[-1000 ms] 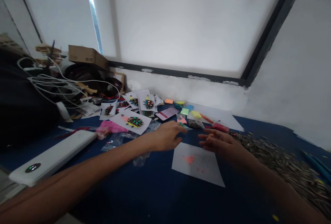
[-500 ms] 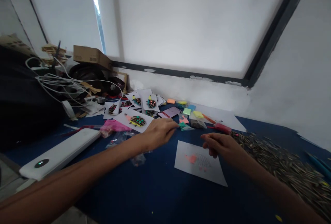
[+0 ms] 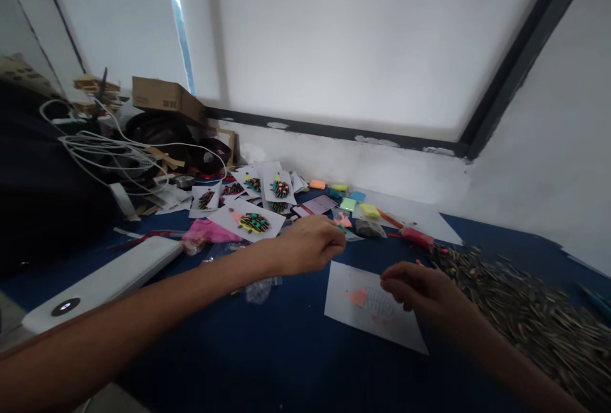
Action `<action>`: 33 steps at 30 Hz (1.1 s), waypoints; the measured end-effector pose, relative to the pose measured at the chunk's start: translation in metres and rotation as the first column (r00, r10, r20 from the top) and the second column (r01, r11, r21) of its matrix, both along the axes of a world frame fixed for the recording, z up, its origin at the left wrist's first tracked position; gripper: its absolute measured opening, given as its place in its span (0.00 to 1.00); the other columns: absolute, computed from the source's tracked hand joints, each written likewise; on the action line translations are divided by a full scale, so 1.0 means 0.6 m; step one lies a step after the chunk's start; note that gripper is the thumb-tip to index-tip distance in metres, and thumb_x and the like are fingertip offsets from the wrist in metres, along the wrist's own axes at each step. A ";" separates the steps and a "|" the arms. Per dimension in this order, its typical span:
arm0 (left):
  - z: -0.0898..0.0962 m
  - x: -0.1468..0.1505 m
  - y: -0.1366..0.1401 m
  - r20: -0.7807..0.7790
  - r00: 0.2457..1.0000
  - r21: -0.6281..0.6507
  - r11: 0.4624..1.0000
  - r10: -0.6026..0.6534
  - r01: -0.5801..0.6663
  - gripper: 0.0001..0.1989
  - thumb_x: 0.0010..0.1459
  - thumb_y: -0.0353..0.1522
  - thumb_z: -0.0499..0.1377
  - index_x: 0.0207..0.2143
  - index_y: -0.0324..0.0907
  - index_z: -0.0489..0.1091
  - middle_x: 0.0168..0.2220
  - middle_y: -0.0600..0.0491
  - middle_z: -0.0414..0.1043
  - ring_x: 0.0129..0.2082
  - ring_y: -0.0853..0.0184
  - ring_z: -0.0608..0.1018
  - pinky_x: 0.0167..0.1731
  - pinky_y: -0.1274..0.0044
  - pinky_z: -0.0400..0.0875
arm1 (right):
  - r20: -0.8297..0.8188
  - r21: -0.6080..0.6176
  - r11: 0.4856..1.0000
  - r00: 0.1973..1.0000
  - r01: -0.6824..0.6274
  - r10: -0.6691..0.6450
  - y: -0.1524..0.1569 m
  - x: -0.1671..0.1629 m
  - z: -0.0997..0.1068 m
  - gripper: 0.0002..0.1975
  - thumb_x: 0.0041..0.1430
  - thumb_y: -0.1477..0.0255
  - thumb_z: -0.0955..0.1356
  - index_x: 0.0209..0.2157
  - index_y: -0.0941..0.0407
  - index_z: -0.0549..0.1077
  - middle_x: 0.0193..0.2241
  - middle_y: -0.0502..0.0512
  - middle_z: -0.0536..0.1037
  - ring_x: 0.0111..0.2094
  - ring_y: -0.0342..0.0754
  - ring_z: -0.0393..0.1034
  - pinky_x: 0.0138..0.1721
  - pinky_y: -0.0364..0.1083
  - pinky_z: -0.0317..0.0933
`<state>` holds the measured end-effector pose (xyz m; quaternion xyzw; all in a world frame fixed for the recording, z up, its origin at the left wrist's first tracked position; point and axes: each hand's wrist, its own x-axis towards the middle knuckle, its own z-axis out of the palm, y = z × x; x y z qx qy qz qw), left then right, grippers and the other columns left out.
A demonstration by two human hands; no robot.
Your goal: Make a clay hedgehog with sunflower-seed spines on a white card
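A: Hands first?

B: The left hand point(image 3: 312, 246) is hovering, fingers bent together, beside a small green lump on clear plastic film point(image 3: 345, 230); whether it is pinching anything, cannot tell. The right hand point(image 3: 417, 282) is hanging loosely curled; its grasp is hidden.

A: And the white paper sheet with the pink-headed, pencil-lined animal point(image 3: 365, 312)?

B: Lying on the dark-blue tabletop point(image 3: 229, 349), partly under the right fingers.

A: Step?

B: Probably midway: pink is filling the head, the lined body is looking bare. The next move is likely calling for light fingertips and a steady sheet.

A: Outward?

B: A heap of brownish, thin sticks point(image 3: 529, 317) is spreading rightward; a white card with a black-striped, green-dotted animal point(image 3: 254, 222) is lying leftward.
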<state>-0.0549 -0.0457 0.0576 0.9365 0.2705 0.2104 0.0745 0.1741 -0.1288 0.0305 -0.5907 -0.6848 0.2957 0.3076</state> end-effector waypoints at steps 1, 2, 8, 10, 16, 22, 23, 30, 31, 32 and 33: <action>0.000 0.006 -0.006 0.060 0.998 -0.062 0.998 -0.001 0.005 0.09 0.57 0.28 0.55 0.34 0.39 0.76 0.33 0.51 0.75 0.35 0.67 0.74 0.37 0.77 0.66 | -0.006 0.000 1.000 1.000 0.006 -0.006 -0.002 0.002 -0.002 0.15 0.54 0.57 0.66 0.30 0.54 0.76 0.24 0.52 0.75 0.23 0.44 0.68 0.24 0.43 0.63; -0.001 0.014 -0.013 0.115 0.993 -0.157 0.987 0.000 0.018 0.09 0.58 0.28 0.55 0.34 0.39 0.76 0.33 0.51 0.75 0.34 0.69 0.74 0.36 0.78 0.66 | -0.020 -0.003 1.000 1.000 0.009 -0.009 -0.003 0.003 -0.003 0.16 0.53 0.56 0.66 0.31 0.54 0.77 0.26 0.53 0.76 0.24 0.44 0.68 0.25 0.43 0.63; -0.023 0.059 -0.043 0.254 0.966 -0.758 0.610 -0.048 0.230 0.15 0.54 0.37 0.61 0.42 0.37 0.74 0.30 0.51 0.75 0.27 0.71 0.74 0.25 0.82 0.66 | -0.175 -0.025 1.000 0.985 -0.003 -0.001 -0.016 -0.015 0.005 0.17 0.49 0.55 0.70 0.33 0.54 0.76 0.30 0.55 0.78 0.30 0.48 0.73 0.30 0.45 0.66; -0.030 0.064 -0.041 0.304 0.952 -0.840 0.463 -0.030 0.283 0.11 0.54 0.35 0.62 0.36 0.36 0.74 0.27 0.53 0.74 0.23 0.73 0.73 0.23 0.82 0.66 | -0.186 -0.007 1.000 0.982 0.021 -0.022 -0.021 -0.020 0.011 0.16 0.50 0.55 0.70 0.29 0.54 0.74 0.26 0.53 0.76 0.27 0.47 0.72 0.29 0.44 0.66; -0.042 0.066 -0.028 0.419 0.905 -0.864 0.343 0.080 0.370 0.12 0.51 0.35 0.64 0.33 0.35 0.74 0.26 0.53 0.74 0.21 0.74 0.73 0.23 0.81 0.67 | -0.153 0.017 0.996 0.985 0.089 -0.085 -0.026 -0.014 0.019 0.19 0.49 0.52 0.69 0.36 0.52 0.76 0.29 0.55 0.78 0.30 0.49 0.73 0.29 0.45 0.66; -0.055 0.073 -0.029 0.411 0.901 -0.891 0.269 0.138 0.366 0.15 0.49 0.32 0.65 0.39 0.34 0.71 0.23 0.55 0.71 0.21 0.72 0.74 0.23 0.79 0.69 | -0.104 -0.036 0.996 0.991 0.085 -0.088 -0.025 -0.013 0.008 0.16 0.49 0.53 0.69 0.28 0.52 0.77 0.22 0.51 0.74 0.24 0.46 0.68 0.25 0.43 0.61; -0.056 0.074 -0.029 0.422 0.897 -0.889 0.253 0.134 0.381 0.17 0.48 0.32 0.66 0.41 0.34 0.71 0.25 0.54 0.72 0.21 0.72 0.74 0.24 0.78 0.69 | -0.102 -0.034 0.996 0.991 0.084 -0.087 -0.025 -0.014 0.006 0.16 0.49 0.54 0.69 0.27 0.52 0.77 0.21 0.51 0.74 0.23 0.45 0.67 0.24 0.43 0.61; -0.061 0.077 -0.021 0.429 0.892 -0.885 0.264 0.143 0.383 0.13 0.47 0.34 0.67 0.33 0.33 0.73 0.25 0.52 0.74 0.21 0.72 0.74 0.25 0.77 0.71 | -0.066 -0.015 0.998 0.996 0.058 -0.059 -0.024 -0.013 0.003 0.17 0.55 0.55 0.65 0.29 0.51 0.78 0.18 0.50 0.74 0.20 0.44 0.67 0.22 0.42 0.60; -0.063 0.079 -0.020 0.440 0.883 -0.882 0.261 0.164 0.392 0.13 0.47 0.33 0.67 0.33 0.33 0.73 0.25 0.52 0.74 0.21 0.71 0.75 0.25 0.76 0.71 | -0.057 -0.009 0.997 0.996 0.074 -0.075 -0.024 -0.014 0.003 0.17 0.55 0.55 0.65 0.30 0.52 0.78 0.19 0.50 0.74 0.20 0.44 0.67 0.22 0.42 0.60; -0.064 0.080 -0.020 0.449 0.875 -0.881 0.255 0.183 0.399 0.12 0.47 0.32 0.67 0.33 0.33 0.72 0.25 0.52 0.74 0.21 0.71 0.75 0.25 0.76 0.71 | -0.050 -0.007 0.996 0.995 0.090 -0.090 -0.024 -0.014 0.003 0.16 0.54 0.55 0.66 0.31 0.52 0.78 0.20 0.50 0.75 0.20 0.44 0.66 0.21 0.42 0.59; -0.066 0.081 -0.020 0.454 0.869 -0.881 0.247 0.196 0.404 0.12 0.47 0.31 0.66 0.33 0.33 0.72 0.24 0.52 0.73 0.21 0.71 0.75 0.25 0.76 0.71 | -0.047 -0.008 0.995 0.994 0.098 -0.099 -0.024 -0.015 0.002 0.16 0.53 0.55 0.66 0.32 0.51 0.78 0.21 0.50 0.75 0.20 0.43 0.66 0.21 0.42 0.59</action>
